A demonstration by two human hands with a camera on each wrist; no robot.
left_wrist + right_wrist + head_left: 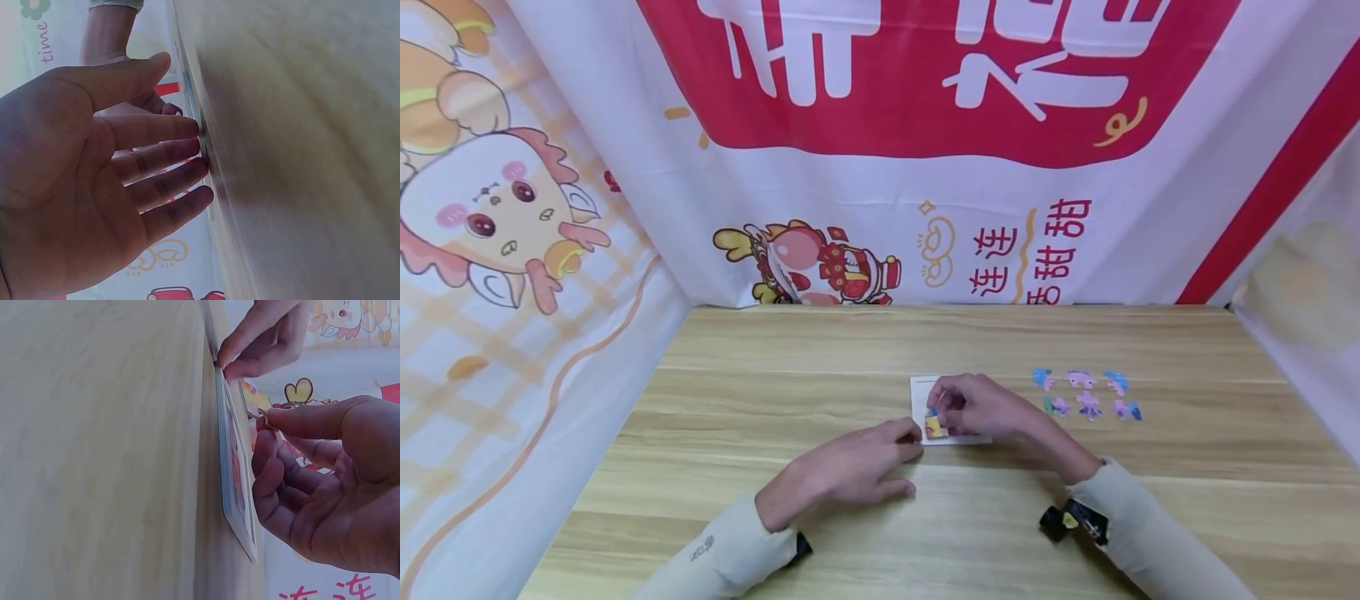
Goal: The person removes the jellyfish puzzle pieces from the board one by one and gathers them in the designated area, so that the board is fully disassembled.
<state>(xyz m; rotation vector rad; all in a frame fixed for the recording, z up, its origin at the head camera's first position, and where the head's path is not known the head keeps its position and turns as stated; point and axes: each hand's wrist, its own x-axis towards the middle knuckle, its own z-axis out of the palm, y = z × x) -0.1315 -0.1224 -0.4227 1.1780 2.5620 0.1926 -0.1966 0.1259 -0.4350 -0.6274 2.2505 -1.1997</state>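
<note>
A white-framed puzzle board (917, 392) lies on the table, with a yellow puzzle piece (934, 428) in its near-left part. My right hand (977, 404) is over the board and covers much of it. In the right wrist view, its thumb and forefinger pinch a small puzzle piece (254, 415), seen nearly edge-on just above the board; its picture cannot be made out. My left hand (857, 462) has relaxed fingers, and its fingertips touch the board's left edge. From the left wrist view, the palm faces the camera and holds nothing.
Several loose pink, purple and blue puzzle pieces (1081, 379) lie in two rows to the right of the board. The wooden table (775, 358) meets a printed cloth (820, 183) at its back edge, with another cloth (497, 250) along the left.
</note>
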